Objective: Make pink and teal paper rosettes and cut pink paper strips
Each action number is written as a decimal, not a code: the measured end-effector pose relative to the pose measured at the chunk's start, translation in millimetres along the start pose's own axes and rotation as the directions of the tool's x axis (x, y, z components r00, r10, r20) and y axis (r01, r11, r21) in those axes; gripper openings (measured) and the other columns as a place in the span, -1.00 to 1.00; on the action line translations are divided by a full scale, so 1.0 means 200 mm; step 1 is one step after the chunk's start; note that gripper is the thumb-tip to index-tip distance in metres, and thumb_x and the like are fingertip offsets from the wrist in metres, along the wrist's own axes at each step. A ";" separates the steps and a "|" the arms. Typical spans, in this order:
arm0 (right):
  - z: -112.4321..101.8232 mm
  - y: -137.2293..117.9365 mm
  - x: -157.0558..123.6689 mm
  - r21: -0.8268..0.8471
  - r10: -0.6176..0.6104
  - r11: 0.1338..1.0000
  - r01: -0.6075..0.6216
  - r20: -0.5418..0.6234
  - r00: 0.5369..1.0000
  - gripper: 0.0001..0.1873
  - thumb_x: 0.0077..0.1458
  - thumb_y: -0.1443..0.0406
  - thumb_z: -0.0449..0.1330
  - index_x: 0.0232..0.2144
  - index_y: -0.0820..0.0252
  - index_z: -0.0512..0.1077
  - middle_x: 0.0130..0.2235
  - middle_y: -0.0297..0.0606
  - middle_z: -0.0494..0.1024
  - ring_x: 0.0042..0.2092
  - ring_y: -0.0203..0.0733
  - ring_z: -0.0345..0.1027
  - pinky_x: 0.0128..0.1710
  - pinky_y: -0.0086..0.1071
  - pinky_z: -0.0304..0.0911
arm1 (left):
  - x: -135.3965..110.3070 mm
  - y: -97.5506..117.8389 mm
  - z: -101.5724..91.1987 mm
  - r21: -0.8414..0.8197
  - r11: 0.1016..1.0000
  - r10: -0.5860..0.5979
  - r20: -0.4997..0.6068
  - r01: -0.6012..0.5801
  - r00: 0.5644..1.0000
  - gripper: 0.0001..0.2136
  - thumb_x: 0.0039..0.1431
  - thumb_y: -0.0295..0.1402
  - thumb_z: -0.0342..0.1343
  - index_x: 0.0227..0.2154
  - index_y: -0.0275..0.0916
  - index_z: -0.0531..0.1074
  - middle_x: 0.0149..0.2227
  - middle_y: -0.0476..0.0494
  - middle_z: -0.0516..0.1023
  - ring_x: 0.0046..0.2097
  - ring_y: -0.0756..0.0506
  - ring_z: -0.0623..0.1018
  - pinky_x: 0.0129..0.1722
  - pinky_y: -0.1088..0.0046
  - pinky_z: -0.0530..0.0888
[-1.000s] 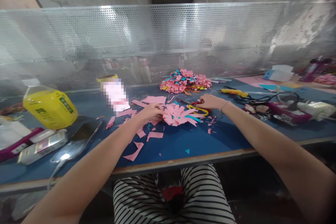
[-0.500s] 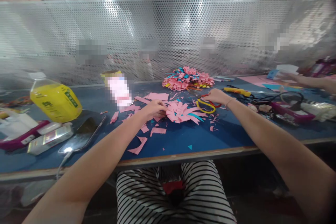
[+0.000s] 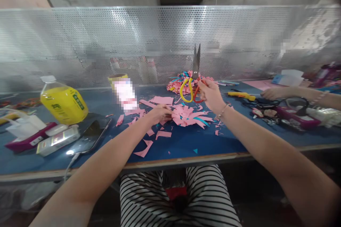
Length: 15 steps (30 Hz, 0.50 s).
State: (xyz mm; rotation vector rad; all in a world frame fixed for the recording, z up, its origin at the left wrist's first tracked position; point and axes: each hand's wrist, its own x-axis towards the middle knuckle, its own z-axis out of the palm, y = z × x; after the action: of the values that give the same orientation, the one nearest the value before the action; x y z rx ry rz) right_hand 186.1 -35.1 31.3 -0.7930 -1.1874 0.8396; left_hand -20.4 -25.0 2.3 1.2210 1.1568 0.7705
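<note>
R hand [image 3: 211, 94] is up over the table [image 3: 181, 145], fingers closed on the red handle of the scissors [image 3: 196, 73]; blades point up, slightly apart, & the yellow loop is free, to the L of the fingers. Whether a finger goes thru the red loop, can't tell. Scissors prob. fairly light but stiff, blades likely slick & sharp, so best held by the handles w/ fingers clear of the edges.

Pink-and-blue paper pompom [image 3: 188, 115] lies on the table, below the scissors in view, strips fanned out, blue ones mostly on the R side. L hand [image 3: 161, 113] is at its L edge, fingertips bunched & touching the strips; pinching or just pressing, can't tell b/c the tips are partly hidden. Pompom looks v. light & soft, strips apt to bend, crease or tear, so take it low, nr the center where they seem to gather, not by a loose end.

Pink paper scraps [image 3: 163, 134] lie around L hand, & a pile of paper pompoms [image 3: 176, 87] sits behind, nr the perforated screen [image 3: 173, 42]
</note>
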 end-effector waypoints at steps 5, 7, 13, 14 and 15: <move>0.05 0.14 -0.11 -0.150 -0.021 0.988 0.028 0.047 0.999 -0.77 -0.03 0.09 0.12 -0.47 0.12 0.25 -0.67 -0.53 0.02 -0.67 -0.45 -0.12 -0.70 -0.51 -0.09 | 0.00 -0.01 0.01 -0.027 1.000 0.000 -0.004 0.000 1.000 -0.77 -0.18 -0.67 0.09 -0.60 -0.27 0.17 -0.68 0.04 0.40 -0.57 0.05 0.47 -0.43 0.52 0.46; 0.05 0.16 -0.13 -0.251 -0.073 0.964 0.083 0.049 0.996 -0.79 -0.01 0.11 0.09 -0.42 0.12 0.30 -0.63 -0.49 0.12 -0.62 -0.42 0.00 -0.64 -0.48 0.01 | 0.01 -0.01 0.01 -0.018 1.000 0.011 -0.002 -0.011 1.000 -0.77 -0.20 -0.68 0.10 -0.61 -0.27 0.18 -0.69 0.05 0.38 -0.58 0.06 0.45 -0.44 0.55 0.45; 0.05 0.19 -0.12 -0.449 -0.144 0.878 0.164 0.078 0.986 -0.74 0.03 0.12 0.00 -0.32 0.12 0.36 -0.56 -0.39 0.27 -0.50 -0.32 0.17 -0.50 -0.41 0.13 | 0.02 -0.02 0.00 -0.025 1.000 0.008 0.013 -0.007 1.000 -0.74 -0.24 -0.62 0.18 -0.63 -0.26 0.17 -0.67 0.03 0.39 -0.57 0.05 0.45 -0.47 0.54 0.45; 0.05 0.19 -0.12 -0.470 -0.145 0.865 0.175 0.098 0.984 -0.72 0.04 0.12 -0.02 -0.31 0.11 0.36 -0.56 -0.38 0.28 -0.49 -0.31 0.18 -0.49 -0.40 0.14 | 0.03 -0.02 0.00 -0.033 0.999 -0.001 0.019 0.001 1.000 -0.75 -0.24 -0.61 0.19 -0.63 -0.26 0.19 -0.66 0.03 0.40 -0.57 0.05 0.46 -0.47 0.53 0.45; 0.05 0.20 -0.12 -0.488 -0.142 0.852 0.188 0.130 0.981 -0.71 0.06 0.11 -0.04 -0.29 0.12 0.36 -0.56 -0.37 0.29 -0.49 -0.30 0.19 -0.49 -0.40 0.14 | 0.03 -0.02 0.00 -0.039 0.999 -0.008 0.028 0.009 1.000 -0.77 -0.23 -0.60 0.19 -0.61 -0.27 0.22 -0.65 0.02 0.41 -0.56 0.05 0.46 -0.46 0.53 0.46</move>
State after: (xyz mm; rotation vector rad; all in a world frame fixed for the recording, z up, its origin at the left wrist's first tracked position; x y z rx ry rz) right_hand 166.4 -37.6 -11.9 -1.0607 -1.5611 0.4239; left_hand -19.5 -20.6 -2.3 1.1902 1.1187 0.7637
